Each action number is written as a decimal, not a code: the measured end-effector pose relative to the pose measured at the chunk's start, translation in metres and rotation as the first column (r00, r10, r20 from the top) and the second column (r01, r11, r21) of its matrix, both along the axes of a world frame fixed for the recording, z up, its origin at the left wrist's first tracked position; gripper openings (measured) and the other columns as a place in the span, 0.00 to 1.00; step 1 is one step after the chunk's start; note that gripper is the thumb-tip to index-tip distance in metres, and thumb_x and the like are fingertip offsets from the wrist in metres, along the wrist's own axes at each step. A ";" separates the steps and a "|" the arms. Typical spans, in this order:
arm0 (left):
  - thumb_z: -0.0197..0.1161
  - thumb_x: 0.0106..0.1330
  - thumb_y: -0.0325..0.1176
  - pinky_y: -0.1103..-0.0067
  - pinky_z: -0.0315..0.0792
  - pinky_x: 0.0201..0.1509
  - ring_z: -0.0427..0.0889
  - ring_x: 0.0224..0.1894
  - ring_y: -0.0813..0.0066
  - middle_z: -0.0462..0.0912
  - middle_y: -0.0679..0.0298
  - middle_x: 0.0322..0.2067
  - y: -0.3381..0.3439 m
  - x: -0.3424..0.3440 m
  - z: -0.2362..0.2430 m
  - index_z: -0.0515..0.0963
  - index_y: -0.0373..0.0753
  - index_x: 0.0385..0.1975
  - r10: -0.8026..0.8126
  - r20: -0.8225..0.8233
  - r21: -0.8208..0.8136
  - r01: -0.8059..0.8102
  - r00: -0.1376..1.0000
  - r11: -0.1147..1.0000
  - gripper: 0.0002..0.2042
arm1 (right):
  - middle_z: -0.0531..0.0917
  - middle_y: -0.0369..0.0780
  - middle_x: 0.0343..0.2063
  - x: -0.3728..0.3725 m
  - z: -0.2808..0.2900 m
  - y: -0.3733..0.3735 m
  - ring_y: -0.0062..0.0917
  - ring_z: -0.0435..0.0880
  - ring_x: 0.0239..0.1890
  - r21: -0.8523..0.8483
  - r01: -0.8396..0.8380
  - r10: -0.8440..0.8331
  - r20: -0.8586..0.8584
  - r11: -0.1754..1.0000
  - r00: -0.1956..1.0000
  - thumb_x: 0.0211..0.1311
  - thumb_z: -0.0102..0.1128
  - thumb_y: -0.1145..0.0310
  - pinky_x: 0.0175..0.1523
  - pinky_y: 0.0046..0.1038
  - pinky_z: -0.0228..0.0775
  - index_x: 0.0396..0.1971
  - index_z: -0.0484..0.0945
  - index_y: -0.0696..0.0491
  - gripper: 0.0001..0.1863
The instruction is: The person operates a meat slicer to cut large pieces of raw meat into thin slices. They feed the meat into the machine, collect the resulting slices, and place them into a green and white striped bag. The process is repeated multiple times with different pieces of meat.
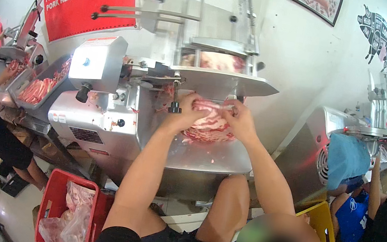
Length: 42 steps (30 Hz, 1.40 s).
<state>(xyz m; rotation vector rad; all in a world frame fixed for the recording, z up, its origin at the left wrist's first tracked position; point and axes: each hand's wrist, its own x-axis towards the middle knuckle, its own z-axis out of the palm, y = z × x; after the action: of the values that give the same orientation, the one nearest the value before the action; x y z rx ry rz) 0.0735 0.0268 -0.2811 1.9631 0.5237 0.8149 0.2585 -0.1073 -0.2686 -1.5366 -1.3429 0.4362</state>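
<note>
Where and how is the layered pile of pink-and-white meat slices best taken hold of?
I would grip the pile of pink-and-white meat slices at its left and right edges, one hand from each side: it looks broad and loosely stacked, and the left hand and right hand flank its far part.

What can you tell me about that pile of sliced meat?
The sliced meat forms a loose, uneven pile of thin, soft-looking slices, red streaked with pale fat. It rests on the silvery metal base of the slicer. The left hand touches its upper left; the right hand, its upper right, partly hiding it.
</note>
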 end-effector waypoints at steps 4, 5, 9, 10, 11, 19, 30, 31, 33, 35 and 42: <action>0.73 0.56 0.38 0.72 0.77 0.47 0.83 0.43 0.66 0.84 0.56 0.43 0.029 -0.027 -0.004 0.77 0.29 0.50 0.223 -0.253 0.295 -0.145 0.941 0.944 0.25 | 0.83 0.50 0.47 0.027 -0.023 -0.006 0.43 0.85 0.44 -0.023 0.211 -0.180 0.433 0.977 0.883 0.57 0.70 0.67 0.48 0.38 0.77 0.45 0.82 0.56 0.17; 0.73 0.55 0.38 0.71 0.77 0.47 0.84 0.43 0.64 0.84 0.56 0.42 0.029 -0.033 0.001 0.77 0.30 0.50 0.235 -0.307 0.283 -0.147 0.922 0.948 0.26 | 0.83 0.52 0.48 0.029 -0.025 -0.008 0.47 0.85 0.43 0.037 0.206 -0.199 0.467 0.978 0.862 0.55 0.70 0.68 0.51 0.38 0.77 0.45 0.82 0.56 0.18; 0.68 0.64 0.35 0.72 0.79 0.46 0.83 0.42 0.62 0.82 0.54 0.44 0.041 -0.015 0.011 0.76 0.32 0.49 0.259 0.278 -0.481 -0.099 0.925 0.871 0.18 | 0.85 0.50 0.45 0.052 -0.045 0.005 0.42 0.86 0.43 0.324 0.255 -0.362 0.331 0.911 0.872 0.58 0.68 0.67 0.50 0.37 0.77 0.48 0.82 0.56 0.18; 0.65 0.67 0.35 0.73 0.79 0.45 0.83 0.42 0.62 0.81 0.54 0.44 0.046 -0.012 0.015 0.76 0.33 0.48 0.302 0.512 -0.710 0.199 0.804 0.675 0.15 | 0.85 0.48 0.43 0.058 -0.052 0.008 0.39 0.85 0.44 0.314 0.318 -0.392 0.213 0.895 0.895 0.59 0.68 0.67 0.48 0.35 0.77 0.49 0.83 0.55 0.17; 0.63 0.70 0.35 0.73 0.80 0.45 0.83 0.41 0.63 0.81 0.54 0.44 0.050 -0.007 0.014 0.76 0.33 0.47 0.418 0.665 -0.747 0.529 0.619 0.403 0.13 | 0.86 0.46 0.42 0.068 -0.063 0.010 0.35 0.85 0.44 0.291 0.385 -0.427 0.094 0.876 0.899 0.61 0.67 0.67 0.46 0.34 0.77 0.50 0.83 0.54 0.17; 0.52 0.72 0.32 0.79 0.79 0.35 0.81 0.42 0.66 0.82 0.56 0.37 0.071 -0.020 -0.017 0.78 0.31 0.48 0.398 0.679 -0.714 0.682 0.617 0.161 0.13 | 0.87 0.51 0.40 0.122 -0.173 0.003 0.44 0.88 0.41 -0.445 0.029 -0.009 0.047 0.895 0.999 0.61 0.64 0.67 0.50 0.40 0.79 0.47 0.84 0.55 0.15; 0.65 0.67 0.32 0.81 0.81 0.40 0.85 0.47 0.69 0.84 0.58 0.49 -0.040 -0.023 0.025 0.75 0.38 0.52 0.071 0.468 -0.628 0.275 0.881 0.728 0.16 | 0.87 0.50 0.39 0.129 -0.184 0.032 0.45 0.88 0.41 -0.534 0.151 0.063 0.361 0.832 0.930 0.62 0.62 0.66 0.49 0.42 0.78 0.49 0.82 0.52 0.16; 0.70 0.63 0.35 0.73 0.81 0.50 0.84 0.52 0.61 0.83 0.56 0.52 -0.043 -0.014 0.026 0.75 0.37 0.54 -0.011 0.351 -0.547 0.215 0.936 0.809 0.20 | 0.87 0.50 0.39 0.131 -0.184 0.033 0.45 0.87 0.41 -0.530 0.163 0.058 0.376 0.832 0.925 0.62 0.62 0.66 0.49 0.42 0.78 0.49 0.82 0.52 0.16; 0.72 0.61 0.37 0.70 0.76 0.58 0.79 0.59 0.62 0.80 0.55 0.57 -0.044 0.010 0.035 0.75 0.36 0.57 0.144 -0.159 0.031 -0.141 0.977 0.989 0.26 | 0.87 0.50 0.39 0.131 -0.189 0.033 0.46 0.87 0.41 -0.523 0.190 0.046 0.404 0.831 0.913 0.62 0.61 0.66 0.48 0.42 0.78 0.50 0.82 0.52 0.16; 0.73 0.58 0.46 0.55 0.63 0.70 0.69 0.69 0.54 0.72 0.52 0.66 -0.044 0.030 0.032 0.69 0.37 0.66 0.441 -0.378 0.530 -0.201 0.814 0.824 0.37 | 0.87 0.49 0.39 0.130 -0.198 0.027 0.46 0.87 0.40 -0.520 0.217 0.034 0.431 0.826 0.902 0.62 0.61 0.66 0.48 0.43 0.78 0.50 0.81 0.51 0.16; 0.52 0.71 0.57 0.37 0.46 0.70 0.54 0.75 0.46 0.58 0.50 0.73 -0.011 0.019 -0.037 0.70 0.38 0.66 0.661 -0.304 0.798 -0.196 0.686 0.570 0.32 | 0.87 0.50 0.41 0.113 -0.236 -0.030 0.49 0.86 0.42 -0.242 0.099 -0.007 0.354 0.965 0.935 0.61 0.59 0.67 0.48 0.46 0.77 0.56 0.76 0.48 0.21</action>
<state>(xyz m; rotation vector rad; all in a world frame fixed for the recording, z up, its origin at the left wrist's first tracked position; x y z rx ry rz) 0.0927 0.0159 -0.3185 2.9247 1.2959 0.7765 0.3713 -0.1370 -0.5047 -1.9311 -1.5578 0.3189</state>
